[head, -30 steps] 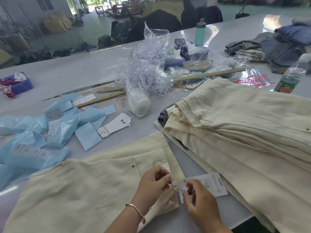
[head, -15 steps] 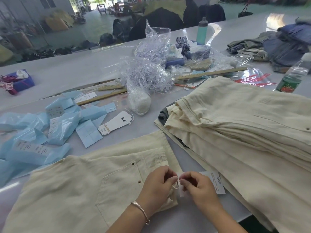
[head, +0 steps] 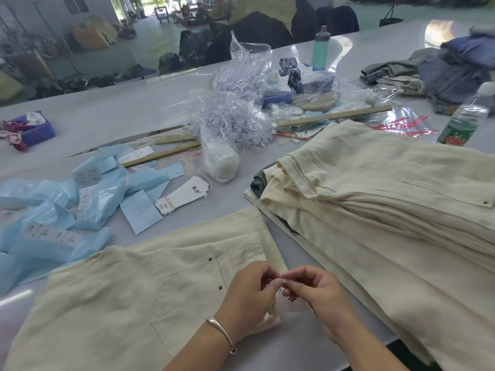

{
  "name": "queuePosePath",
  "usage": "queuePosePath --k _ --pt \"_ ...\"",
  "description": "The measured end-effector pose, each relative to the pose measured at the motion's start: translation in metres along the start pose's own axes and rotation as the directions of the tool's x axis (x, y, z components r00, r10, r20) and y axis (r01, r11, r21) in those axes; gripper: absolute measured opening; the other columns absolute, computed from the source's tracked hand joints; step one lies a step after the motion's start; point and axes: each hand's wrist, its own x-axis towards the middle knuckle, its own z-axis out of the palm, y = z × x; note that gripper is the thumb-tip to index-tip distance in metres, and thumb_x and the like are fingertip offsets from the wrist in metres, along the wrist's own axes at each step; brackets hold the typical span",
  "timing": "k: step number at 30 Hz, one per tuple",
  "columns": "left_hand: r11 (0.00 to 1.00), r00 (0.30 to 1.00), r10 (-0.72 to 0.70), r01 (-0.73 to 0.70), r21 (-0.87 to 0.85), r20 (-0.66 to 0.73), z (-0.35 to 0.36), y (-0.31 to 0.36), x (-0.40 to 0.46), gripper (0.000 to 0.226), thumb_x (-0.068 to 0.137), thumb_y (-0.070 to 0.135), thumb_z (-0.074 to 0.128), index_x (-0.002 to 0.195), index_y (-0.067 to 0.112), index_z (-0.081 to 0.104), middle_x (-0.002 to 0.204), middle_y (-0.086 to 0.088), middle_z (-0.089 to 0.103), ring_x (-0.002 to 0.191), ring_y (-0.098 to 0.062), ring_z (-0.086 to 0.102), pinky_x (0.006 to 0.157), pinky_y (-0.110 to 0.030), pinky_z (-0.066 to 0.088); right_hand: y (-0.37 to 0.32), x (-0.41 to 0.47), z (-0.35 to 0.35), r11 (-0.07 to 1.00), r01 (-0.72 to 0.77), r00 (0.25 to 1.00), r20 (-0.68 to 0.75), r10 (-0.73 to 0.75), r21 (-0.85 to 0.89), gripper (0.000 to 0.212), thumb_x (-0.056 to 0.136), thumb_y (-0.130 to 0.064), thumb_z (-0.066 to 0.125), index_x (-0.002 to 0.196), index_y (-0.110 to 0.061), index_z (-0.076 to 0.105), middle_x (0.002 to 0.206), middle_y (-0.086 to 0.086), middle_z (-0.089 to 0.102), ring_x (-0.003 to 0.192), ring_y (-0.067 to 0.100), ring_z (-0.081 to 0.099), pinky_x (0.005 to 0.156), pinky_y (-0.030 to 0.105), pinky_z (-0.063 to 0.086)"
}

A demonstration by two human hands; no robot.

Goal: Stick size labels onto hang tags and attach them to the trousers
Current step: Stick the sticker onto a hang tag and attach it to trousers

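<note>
Glossy white table (head: 112, 111), daylit warehouse floor (head: 160, 41)

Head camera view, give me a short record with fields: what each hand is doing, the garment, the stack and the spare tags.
left hand: fingertips pinch something small at the trousers' edge
right hand: pinches it too, fingertips meeting the left's
trousers: cream, flat on the table, pocket up
stack: folded cream trousers, to the right
hang tags: white bundle, left of the stack

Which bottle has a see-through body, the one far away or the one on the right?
The one on the right: the plastic bottle with the red-and-green label looks clear. The far bottle is solid teal with a grey cap.
</note>
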Motion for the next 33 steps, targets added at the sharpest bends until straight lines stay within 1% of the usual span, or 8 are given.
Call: queuePosePath --k 3,7,16,21,26,28,30,33 --pt "1.0 1.0 0.006 -0.006 -0.029 -0.014 0.0 -0.001 -0.001 0.026 0.087 0.017 0.068 0.074 0.036 0.055 0.074 0.009 0.061 0.068 0.001 0.052 0.064 -0.014 0.041 -0.003 -0.001 0.002 1.0 0.013 1.0 -0.002 -0.013 -0.015 0.009 0.082 0.013 0.063 0.083 0.006 0.069 0.071 0.022 0.066 0.062 0.021 0.061 0.059 0.025 0.049" --pt "0.999 1.0 0.023 -0.024 -0.038 -0.021 0.001 -0.001 -0.002 0.018 0.087 0.018 0.069 0.077 0.029 0.06 0.072 0.009 0.059 0.067 0.001 0.052 0.063 -0.013 0.039 -0.005 -0.002 0.002 0.998 0.023 1.0 0.0 -0.023 -0.054 0.007 0.082 0.012 0.063 0.085 0.008 0.068 0.07 0.02 0.066 0.062 0.02 0.062 0.061 0.026 0.05" --pt "0.999 1.0 0.017 -0.018 0.047 0.012 0.0 -0.002 -0.003 0.007 0.088 0.023 0.067 0.082 0.022 0.064 0.068 0.013 0.054 0.063 0.002 0.048 0.061 -0.012 0.036 -0.007 -0.002 0.0 0.972 0.115 0.993 0.047 -0.107 -0.207 0.012 0.081 0.011 0.067 0.079 0.001 0.072 0.069 0.014 0.07 0.063 0.02 0.066 0.065 0.024 0.055" --pt "0.999 0.998 -0.034 0.036 -0.032 0.056 0.002 -0.003 -0.003 0.01 0.088 0.02 0.067 0.079 0.024 0.063 0.065 0.011 0.056 0.061 0.002 0.049 0.06 -0.013 0.036 -0.007 -0.004 0.0 0.973 0.124 0.992 0.061 -0.115 -0.195 0.017 0.079 0.014 0.066 0.076 -0.002 0.072 0.068 0.012 0.07 0.062 0.018 0.066 0.065 0.023 0.054" --pt "0.997 0.998 -0.043 0.046 -0.068 0.045 0.005 -0.005 -0.002 0.013 0.087 0.019 0.069 0.077 0.025 0.063 0.069 0.009 0.06 0.063 -0.001 0.049 0.064 -0.017 0.04 -0.006 -0.002 -0.002 0.927 0.192 0.981 0.069 -0.18 -0.323 0.02 0.08 0.015 0.066 0.075 -0.004 0.071 0.066 0.013 0.069 0.061 0.022 0.065 0.063 0.031 0.055" --pt "0.994 0.998 -0.036 0.041 -0.097 0.049 0.004 -0.007 0.0 0.018 0.085 0.016 0.071 0.074 0.028 0.064 0.068 0.01 0.062 0.064 0.0 0.052 0.065 -0.019 0.043 -0.006 -0.001 -0.001 0.915 0.215 0.977 0.077 -0.201 -0.34 0.021 0.079 0.016 0.066 0.079 -0.005 0.068 0.066 0.012 0.067 0.058 0.022 0.063 0.061 0.032 0.054" --pt "0.984 0.996 -0.026 0.04 -0.174 0.084 0.001 -0.009 0.002 0.024 0.084 0.012 0.072 0.071 0.03 0.063 0.064 0.017 0.062 0.062 0.002 0.054 0.063 -0.015 0.041 -0.008 0.0 -0.001 0.925 0.22 0.975 0.088 -0.203 -0.311 0.023 0.077 0.018 0.066 0.087 -0.002 0.062 0.066 0.013 0.065 0.057 0.024 0.06 0.058 0.032 0.053" --pt "0.943 0.988 -0.021 0.071 -0.325 0.153 -0.004 -0.013 0.005 0.021 0.084 0.009 0.073 0.072 0.025 0.066 0.063 0.016 0.061 0.062 -0.001 0.052 0.064 -0.018 0.04 -0.011 0.0 -0.002 0.945 0.206 0.977 0.112 -0.182 -0.256 0.029 0.076 0.019 0.067 0.096 -0.002 0.059 0.069 0.023 0.063 0.056 0.028 0.058 0.058 0.035 0.052"
